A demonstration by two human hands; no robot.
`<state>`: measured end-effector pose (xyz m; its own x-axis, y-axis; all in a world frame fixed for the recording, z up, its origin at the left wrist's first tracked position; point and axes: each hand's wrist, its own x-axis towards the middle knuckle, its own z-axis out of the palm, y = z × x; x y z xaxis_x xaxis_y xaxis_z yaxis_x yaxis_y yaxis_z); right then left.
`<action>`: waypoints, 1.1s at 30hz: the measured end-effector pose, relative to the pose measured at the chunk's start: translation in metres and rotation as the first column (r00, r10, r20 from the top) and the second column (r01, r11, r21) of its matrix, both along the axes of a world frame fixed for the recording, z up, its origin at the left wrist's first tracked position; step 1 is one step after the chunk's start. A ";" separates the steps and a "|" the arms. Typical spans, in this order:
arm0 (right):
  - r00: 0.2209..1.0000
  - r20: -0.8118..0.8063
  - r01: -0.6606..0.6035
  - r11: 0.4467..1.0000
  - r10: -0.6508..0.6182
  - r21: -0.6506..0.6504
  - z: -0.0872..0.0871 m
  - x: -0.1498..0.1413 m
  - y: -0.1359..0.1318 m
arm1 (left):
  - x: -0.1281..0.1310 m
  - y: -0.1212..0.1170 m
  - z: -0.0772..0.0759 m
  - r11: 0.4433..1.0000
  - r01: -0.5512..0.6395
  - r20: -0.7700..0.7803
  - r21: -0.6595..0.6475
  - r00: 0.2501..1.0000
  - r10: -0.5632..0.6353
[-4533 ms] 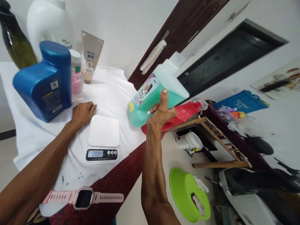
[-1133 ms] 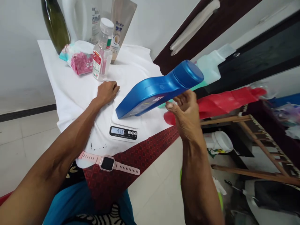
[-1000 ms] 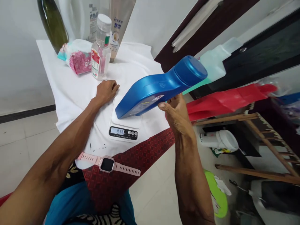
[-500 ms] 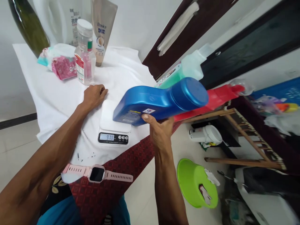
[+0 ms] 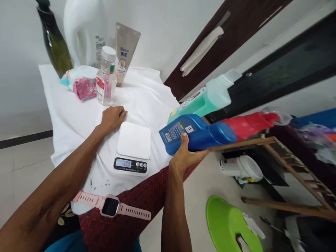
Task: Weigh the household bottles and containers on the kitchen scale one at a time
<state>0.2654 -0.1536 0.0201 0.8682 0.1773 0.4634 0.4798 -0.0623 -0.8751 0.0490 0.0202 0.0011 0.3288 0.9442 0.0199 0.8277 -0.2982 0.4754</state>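
Note:
In the head view my right hand (image 5: pixel 187 158) grips a blue plastic bottle (image 5: pixel 178 130) from below, thumb across its labelled side. The bottle leans to the right, off the scale, at the cloth's right edge. Behind it stand a green-liquid jug (image 5: pixel 202 101) and a red bottle (image 5: pixel 253 123); whether they touch it I cannot tell. My left hand (image 5: pixel 112 118) rests on the white cloth with curled fingers, beside the kitchen scale (image 5: pixel 133 140). Nothing lies on the scale's plate, and its lit display is hard to read.
A clear bottle (image 5: pixel 105 85), a wipes pack (image 5: pixel 83 87), a Rejoice tube (image 5: pixel 125 52), a white jug (image 5: pixel 78 31) and a dark green bottle (image 5: pixel 56 49) stand at the back. A pink-strapped watch (image 5: pixel 110 205) lies in front. A green basin (image 5: pixel 228 224) is on the floor.
The green-liquid jug was in my right hand earlier and now stands at the right. The blue bottle went from the left onto the scale, then off to the right. My left hand stays put.

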 end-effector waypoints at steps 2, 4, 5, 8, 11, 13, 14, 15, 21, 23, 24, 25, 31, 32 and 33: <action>1.000 0.004 -0.024 0.999 0.025 -0.046 -0.002 0.002 -0.001 | -0.001 -0.001 0.000 1.000 0.015 -0.003 -0.008 1.000 -0.015; 0.997 -0.007 -0.074 0.994 0.074 -0.079 -0.004 -0.001 -0.010 | -0.001 -0.001 0.001 0.999 0.029 -0.005 -0.021 1.000 -0.029; 0.996 0.004 -0.086 0.992 0.087 -0.088 -0.005 -0.005 -0.017 | -0.002 -0.002 0.001 0.999 0.035 -0.003 -0.026 0.999 -0.035; 0.980 0.199 0.005 0.996 0.013 -0.089 0.001 -0.029 -0.040 | -0.003 -0.003 0.002 0.998 0.044 0.008 -0.037 0.999 -0.044; 0.881 0.467 -0.033 0.994 0.077 -0.100 0.024 -0.065 -0.040 | -0.004 -0.004 0.003 0.996 0.065 0.019 -0.054 0.998 -0.064; 0.806 0.487 -0.274 0.942 0.335 -0.194 0.043 -0.088 -0.014 | -0.005 -0.005 0.004 0.996 0.071 0.029 -0.062 0.997 -0.070; 0.781 0.424 -0.400 0.889 0.458 -0.223 0.051 -0.098 0.008 | -0.006 -0.005 0.004 0.995 0.070 0.036 -0.065 0.997 -0.068; 0.744 0.355 -0.521 0.824 0.566 -0.222 0.057 -0.107 0.033 | -0.007 -0.006 0.004 0.995 0.067 0.044 -0.067 0.997 -0.064; 0.557 0.018 -0.797 0.540 0.830 -0.270 0.058 -0.148 0.195 | -0.007 -0.003 0.001 0.995 0.040 0.075 -0.094 0.997 -0.033; 0.510 0.029 -0.826 0.500 0.859 -0.261 0.052 -0.158 0.228 | -0.005 -0.002 -0.001 0.994 0.039 0.075 -0.104 0.997 -0.032; 0.498 0.038 -0.834 0.491 0.866 -0.250 0.049 -0.161 0.239 | -0.004 -0.002 -0.001 0.993 0.043 0.075 -0.107 0.997 -0.035; 0.498 0.044 -0.837 0.494 0.866 -0.236 0.045 -0.163 0.247 | -0.004 -0.002 -0.002 0.993 0.048 0.073 -0.110 0.996 -0.040; 0.602 0.144 -0.785 0.615 0.785 -0.076 0.053 -0.147 0.229 | -0.005 -0.004 -0.002 0.990 0.091 0.066 -0.109 0.994 -0.085; 0.603 0.192 -0.783 0.621 0.774 -0.045 0.063 -0.140 0.217 | -0.006 -0.005 -0.002 0.989 0.099 0.066 -0.106 0.993 -0.093; 0.601 0.239 -0.782 0.623 0.763 -0.020 0.076 -0.133 0.202 | -0.006 -0.005 -0.002 0.989 0.107 0.068 -0.103 0.993 -0.100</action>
<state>0.1325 0.0485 0.0962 0.3069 0.6918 0.6537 0.4806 0.4801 -0.7338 0.0426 0.0153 -0.0010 0.4259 0.9031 -0.0550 0.7630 -0.3258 0.5584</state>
